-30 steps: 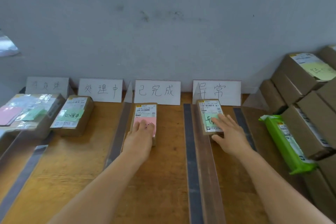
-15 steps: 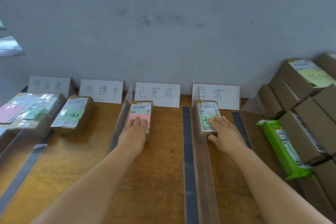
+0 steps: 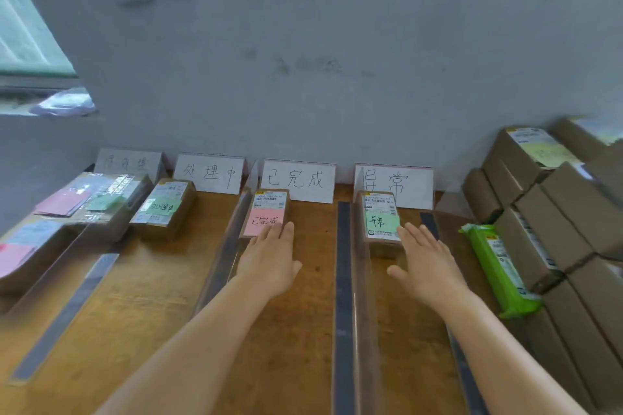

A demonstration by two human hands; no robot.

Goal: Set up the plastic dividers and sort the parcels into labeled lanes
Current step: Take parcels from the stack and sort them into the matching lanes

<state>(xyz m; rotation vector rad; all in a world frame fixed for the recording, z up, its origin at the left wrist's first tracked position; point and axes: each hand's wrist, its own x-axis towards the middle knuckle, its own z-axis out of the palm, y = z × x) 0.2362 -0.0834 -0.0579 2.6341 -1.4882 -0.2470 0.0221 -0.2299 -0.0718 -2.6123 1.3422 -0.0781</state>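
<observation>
We have both hands flat and open over the desk [image 3: 141, 320], holding nothing. Left hand [image 3: 269, 263] lies palm down, fingers [image 3: 285, 232] straight, tips touching the near end of the pink-note parcel [image 3: 268, 212]. Right hand [image 3: 426, 266] is also palm down, fingers [image 3: 413, 237] spread, tips just at the near right corner of the green-note parcel [image 3: 381, 222]; whether they actually touch it we cannot tell.

Pink-note parcel sits at the far end of the third lane from the left, right in front of the 已完成 sign [image 3: 298, 180]. Green-note parcel sits at the far end of the fourth lane, in front of the 异常 sign [image 3: 394, 184].

Clear plastic dividers run front to back: one [image 3: 224, 256] left of the pink-note parcel, one [image 3: 362, 313] between the two hands, each beside a dark tape strip [image 3: 342, 296].

Second lane holds another brown parcel [image 3: 165, 207] with a green note, in front of the 处理中 sign [image 3: 209, 173]. Far-left lane has a larger parcel [image 3: 101, 202] with pink and green notes; its sign [image 3: 126, 162] is too faint to read.

On the right, a stack of unsorted brown boxes [image 3: 556, 212] with a green soft pack [image 3: 495, 266] leaning against it, well apart from the right hand
</observation>
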